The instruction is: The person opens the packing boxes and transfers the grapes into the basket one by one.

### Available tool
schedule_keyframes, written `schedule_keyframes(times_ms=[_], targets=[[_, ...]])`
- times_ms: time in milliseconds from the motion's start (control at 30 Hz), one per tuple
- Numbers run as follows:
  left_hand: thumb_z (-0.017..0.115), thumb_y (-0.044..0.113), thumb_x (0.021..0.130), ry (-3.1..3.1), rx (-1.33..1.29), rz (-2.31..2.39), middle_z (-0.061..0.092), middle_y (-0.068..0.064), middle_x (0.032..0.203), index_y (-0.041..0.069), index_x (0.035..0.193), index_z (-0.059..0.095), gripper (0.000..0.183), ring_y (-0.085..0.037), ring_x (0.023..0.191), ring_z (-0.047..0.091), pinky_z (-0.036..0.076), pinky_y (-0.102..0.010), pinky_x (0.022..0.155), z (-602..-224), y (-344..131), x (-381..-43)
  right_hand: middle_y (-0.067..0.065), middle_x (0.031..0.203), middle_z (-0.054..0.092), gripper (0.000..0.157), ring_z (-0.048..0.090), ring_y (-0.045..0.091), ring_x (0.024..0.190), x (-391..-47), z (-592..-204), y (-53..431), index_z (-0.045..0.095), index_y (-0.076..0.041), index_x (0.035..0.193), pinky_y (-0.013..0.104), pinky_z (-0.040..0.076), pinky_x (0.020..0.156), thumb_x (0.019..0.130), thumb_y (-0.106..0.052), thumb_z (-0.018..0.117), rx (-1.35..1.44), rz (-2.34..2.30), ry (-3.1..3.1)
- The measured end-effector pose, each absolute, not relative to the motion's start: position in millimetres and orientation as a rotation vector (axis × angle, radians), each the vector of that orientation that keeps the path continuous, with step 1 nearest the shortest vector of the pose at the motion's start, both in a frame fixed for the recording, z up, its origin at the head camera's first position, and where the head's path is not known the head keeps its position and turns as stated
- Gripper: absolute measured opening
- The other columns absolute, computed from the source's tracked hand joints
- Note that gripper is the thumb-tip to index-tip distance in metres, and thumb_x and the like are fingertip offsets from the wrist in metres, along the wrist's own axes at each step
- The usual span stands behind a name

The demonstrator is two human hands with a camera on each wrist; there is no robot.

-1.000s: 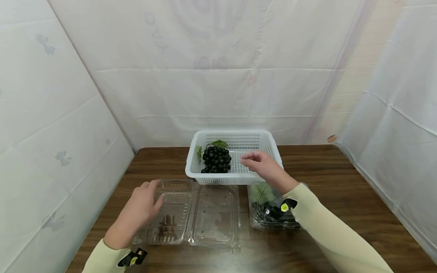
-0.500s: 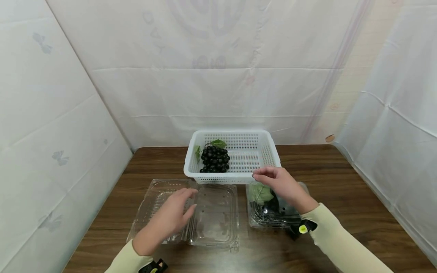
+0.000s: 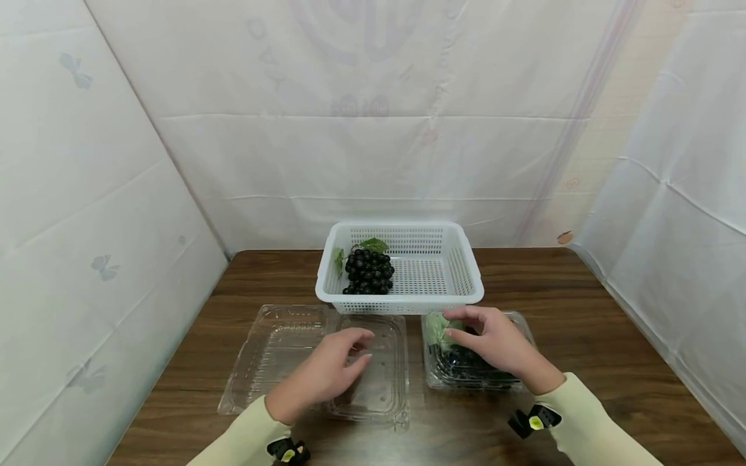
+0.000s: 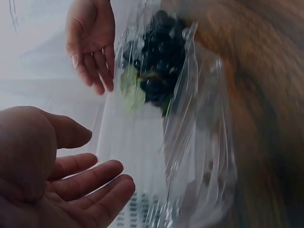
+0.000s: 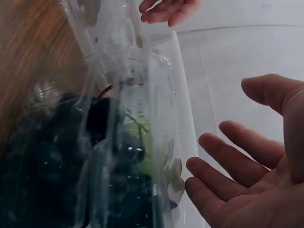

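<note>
My left hand (image 3: 326,367) hovers over an open clear plastic clamshell box (image 3: 274,343), its fingers slightly bent and holding nothing. In the left wrist view the left fingers (image 4: 102,187) are spread apart from the plastic. My right hand (image 3: 498,343) is above a second clear clamshell box (image 3: 434,372), which looks closed over dark grapes (image 5: 47,156) and a green leaf (image 3: 436,327). Between the right fingers (image 5: 237,161) there is nothing in the right wrist view. Whether that hand touches the lid I cannot tell.
Behind both boxes stands a white perforated basket (image 3: 402,299). One bunch of black grapes (image 3: 368,272) with leaves lies in its left part. Pale sheets (image 3: 373,162) hang around the brown wooden table (image 3: 594,336).
My left hand has moved right from the open box's left half to its right half. My right hand has come back from over the basket, down to the grape box.
</note>
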State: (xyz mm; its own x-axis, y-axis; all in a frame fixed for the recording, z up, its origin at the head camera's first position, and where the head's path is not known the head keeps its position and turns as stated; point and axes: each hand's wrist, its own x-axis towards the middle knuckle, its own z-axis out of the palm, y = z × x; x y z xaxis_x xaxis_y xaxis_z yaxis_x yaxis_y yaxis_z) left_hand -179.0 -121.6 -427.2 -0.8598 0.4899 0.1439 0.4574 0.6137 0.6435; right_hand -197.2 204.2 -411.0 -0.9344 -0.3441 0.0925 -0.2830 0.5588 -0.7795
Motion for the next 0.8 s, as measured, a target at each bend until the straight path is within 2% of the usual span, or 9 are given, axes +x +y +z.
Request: schedule_keyframes(times_ms=[100, 200, 300, 367, 467, 600, 700, 800], targets=[[0.063, 0.011, 0.101, 2.67, 0.802, 1.158, 0.07, -0.016, 0.122, -0.001, 0.133, 0.061, 0.034, -0.027, 0.105, 0.07, 0.06, -0.039, 0.09, -430, -115, -181, 0.006, 0.133, 0.069, 0.044, 0.062, 0.03, 0.129, -192, -414, 205, 0.07, -0.011, 0.128, 0.054, 0.05, 0.108, 0.095, -0.04, 0.073, -0.612, -1.243, 2.805], [0.062, 0.015, 0.103, 2.561, 0.759, 1.226, 0.071, -0.013, 0.119, 0.001, 0.132, 0.062, 0.032, -0.023, 0.106, 0.069, 0.059, -0.032, 0.089, -433, -109, -183, 0.005, 0.138, 0.067, 0.044, 0.062, 0.03, 0.129, -186, -416, 206, 0.071, -0.013, 0.126, 0.054, 0.053, 0.104, 0.093, -0.04, 0.076, -0.691, -1.103, 2.925], [0.062, 0.017, 0.103, 2.486, 0.725, 1.282, 0.071, -0.009, 0.115, 0.001, 0.13, 0.063, 0.031, -0.019, 0.103, 0.067, 0.057, -0.028, 0.087, -436, -104, -186, 0.008, 0.145, 0.061, 0.046, 0.059, 0.033, 0.133, -183, -419, 206, 0.071, -0.011, 0.126, 0.055, 0.053, 0.102, 0.091, -0.041, 0.077, -0.774, -0.963, 2.989], [0.062, 0.018, 0.103, 2.418, 0.686, 1.332, 0.071, -0.008, 0.114, 0.001, 0.131, 0.063, 0.032, -0.018, 0.101, 0.067, 0.058, -0.029, 0.084, -437, -100, -187, 0.012, 0.148, 0.057, 0.051, 0.055, 0.036, 0.136, -181, -420, 206, 0.07, -0.01, 0.127, 0.056, 0.052, 0.104, 0.09, -0.044, 0.078, -0.806, -0.891, 3.001], [0.061, 0.015, 0.104, 2.259, 0.607, 1.471, 0.07, -0.014, 0.114, -0.003, 0.134, 0.06, 0.035, -0.024, 0.101, 0.069, 0.061, -0.035, 0.086, -440, -92, -188, 0.014, 0.151, 0.053, 0.058, 0.048, 0.039, 0.142, -179, -422, 205, 0.069, -0.011, 0.129, 0.058, 0.049, 0.107, 0.087, -0.049, 0.08, -0.821, -0.802, 3.0], [0.06, 0.007, 0.103, 2.013, 0.474, 1.691, 0.067, -0.031, 0.115, -0.012, 0.135, 0.055, 0.038, -0.038, 0.102, 0.071, 0.063, -0.043, 0.089, -448, -78, -189, 0.014, 0.153, 0.051, 0.067, 0.043, 0.041, 0.146, -175, -422, 204, 0.068, -0.012, 0.131, 0.058, 0.048, 0.109, 0.08, -0.052, 0.085, -0.83, -0.705, 3.032], [0.058, 0.005, 0.103, 1.884, 0.388, 1.78, 0.066, -0.035, 0.117, -0.014, 0.136, 0.052, 0.038, -0.039, 0.102, 0.072, 0.063, -0.042, 0.089, -453, -70, -189, 0.014, 0.152, 0.051, 0.073, 0.044, 0.041, 0.145, -172, -423, 202, 0.068, -0.013, 0.132, 0.058, 0.049, 0.108, 0.074, -0.053, 0.089, -0.831, -0.637, 3.072], [0.055, 0.005, 0.105, 1.783, 0.33, 1.822, 0.066, -0.034, 0.119, -0.014, 0.137, 0.051, 0.038, -0.035, 0.101, 0.073, 0.063, -0.041, 0.089, -457, -63, -189, 0.013, 0.153, 0.051, 0.079, 0.046, 0.039, 0.143, -171, -424, 201, 0.066, -0.015, 0.134, 0.057, 0.05, 0.107, 0.07, -0.056, 0.09, -0.82, -0.571, 3.094]])
